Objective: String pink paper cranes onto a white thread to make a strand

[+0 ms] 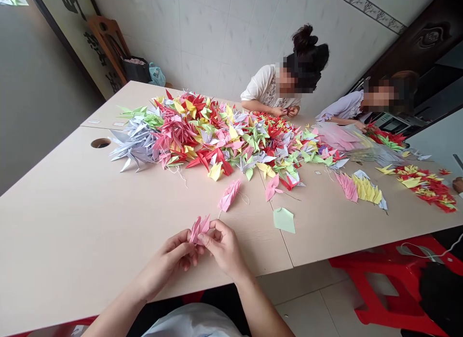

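Near the table's front edge, my left hand (180, 252) and my right hand (223, 243) are together, both closed around pink folded paper cranes (198, 229). My right thumb presses on their near side; the fingertips beneath are partly hidden. A pale string runs up from my right hand towards a pink stack of folded cranes (229, 195) lying just beyond. To the right of that stack rests a single pink crane (274, 187) with a thin thread or wire. A light green piece of paper (284, 220) lies to the right of my hands.
A big heap of coloured paper cranes (217, 134) covers the table's far side. Two people (269, 91) sit beyond it, one handling something small. Plastic-wrapped paper (343, 139) and a pink-yellow strand of cranes (360, 188) lie right. Red stools (390, 274) stand by the front edge.
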The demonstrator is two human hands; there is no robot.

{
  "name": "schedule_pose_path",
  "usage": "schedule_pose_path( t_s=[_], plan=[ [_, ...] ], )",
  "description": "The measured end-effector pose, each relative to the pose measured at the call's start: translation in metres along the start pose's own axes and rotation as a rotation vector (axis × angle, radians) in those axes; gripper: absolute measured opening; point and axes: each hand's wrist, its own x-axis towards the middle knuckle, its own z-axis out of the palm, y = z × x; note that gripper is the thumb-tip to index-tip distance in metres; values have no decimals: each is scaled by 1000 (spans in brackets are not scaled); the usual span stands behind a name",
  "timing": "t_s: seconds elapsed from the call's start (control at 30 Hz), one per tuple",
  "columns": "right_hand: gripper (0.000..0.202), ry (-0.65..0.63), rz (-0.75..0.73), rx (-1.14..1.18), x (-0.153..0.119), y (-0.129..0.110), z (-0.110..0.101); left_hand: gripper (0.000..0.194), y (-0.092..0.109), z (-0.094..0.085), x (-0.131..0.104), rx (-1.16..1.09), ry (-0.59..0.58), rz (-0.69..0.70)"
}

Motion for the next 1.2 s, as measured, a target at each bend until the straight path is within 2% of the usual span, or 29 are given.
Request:
schedule_pose_path(
  t_s=[0.1, 0.2, 0.33, 0.43, 0.53, 0.63, 0.7, 0.8, 0.9, 1.07, 1.2],
  plan=[
    [20, 63, -49, 25, 2, 0, 1, 23, 1, 2, 2, 121, 47, 70],
    [16, 153, -141, -101, 3, 2, 2, 24, 2, 3, 7, 164, 119, 146],
    [12, 294, -346, -352, 0, 7, 9, 30, 4, 3, 13, 35, 235, 191],
    [20, 257, -443, -372, -5, 8, 13, 32, 4, -1, 14, -32, 285, 210],
    [19, 192, -394, -212, -5, 7, 13, 29, 3, -5, 13, -18, 291, 224],
    [20, 200, -337, -69, -2, 4, 11, 25, 2, -8, 12, 13, 290, 236],
    [11, 215, -324, -64, 0, 2, 10, 26, 3, -8, 12, 7, 295, 234],
    [22, 210, -347, -173, 2, 1, 13, 26, 4, -6, 12, -27, 310, 224],
    [17, 175, -360, -257, 4, 1, 16, 25, 4, -6, 14, -60, 310, 218],
    [11, 191, -247, -183, 7, 4, 18, 27, 2, -8, 16, -58, 313, 231],
    [17, 173, -192, -75, 10, 6, 17, 27, 4, -8, 15, -30, 319, 222]
  ],
)
